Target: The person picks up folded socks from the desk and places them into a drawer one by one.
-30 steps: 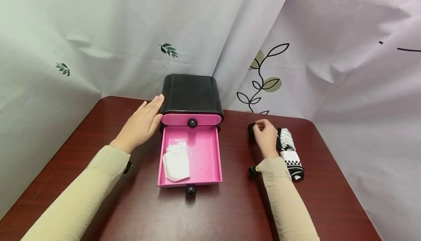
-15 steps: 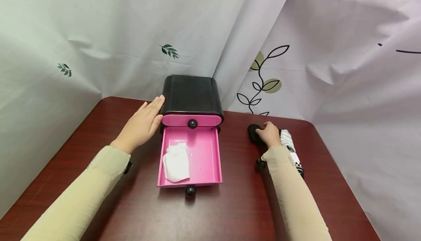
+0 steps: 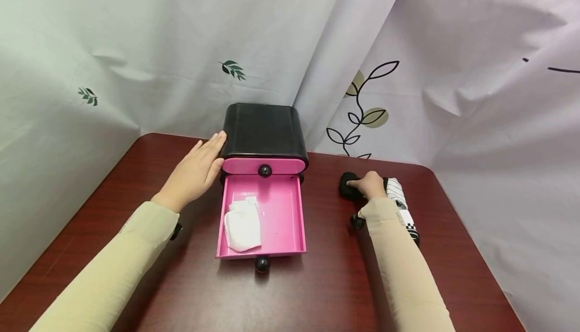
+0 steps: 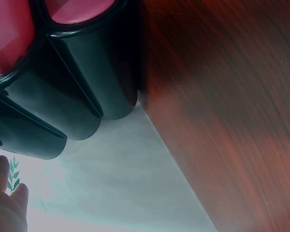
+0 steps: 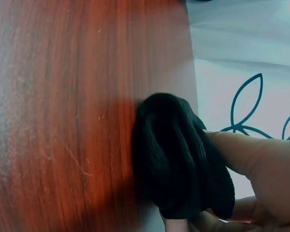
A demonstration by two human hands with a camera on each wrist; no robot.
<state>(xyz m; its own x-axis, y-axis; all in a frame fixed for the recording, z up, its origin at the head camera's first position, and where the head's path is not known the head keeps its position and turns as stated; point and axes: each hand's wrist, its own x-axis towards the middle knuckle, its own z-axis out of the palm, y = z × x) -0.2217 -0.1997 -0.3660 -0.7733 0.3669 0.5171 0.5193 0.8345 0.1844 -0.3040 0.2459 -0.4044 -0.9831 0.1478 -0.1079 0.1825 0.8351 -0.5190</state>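
Observation:
A rolled black sock (image 3: 348, 187) lies toward the back right of the table. My right hand (image 3: 371, 186) grips it; in the right wrist view the thumb lies on one side of the bundle and the fingers reach around the other. My left hand (image 3: 192, 173), fingers straight, rests along the left side of a black drawer unit (image 3: 265, 130). The unit's lower pink drawer (image 3: 283, 221) is pulled out, and a folded white sock (image 3: 243, 228) lies in its left half. Above it, the upper pink drawer (image 3: 240, 164) is closed.
Right of my right hand lie a white striped sock (image 3: 395, 192) and a white sock with a checkered band (image 3: 408, 219), partly covered by the sleeve. The drawer's black knob (image 3: 262, 264) juts toward me. A white curtain (image 3: 181, 29) hangs behind the table (image 3: 317, 281).
My right hand has shifted slightly right and changed its hold, its thumb now lying over the black sock, which has moved a little left. My left hand and the drawer stay as they were.

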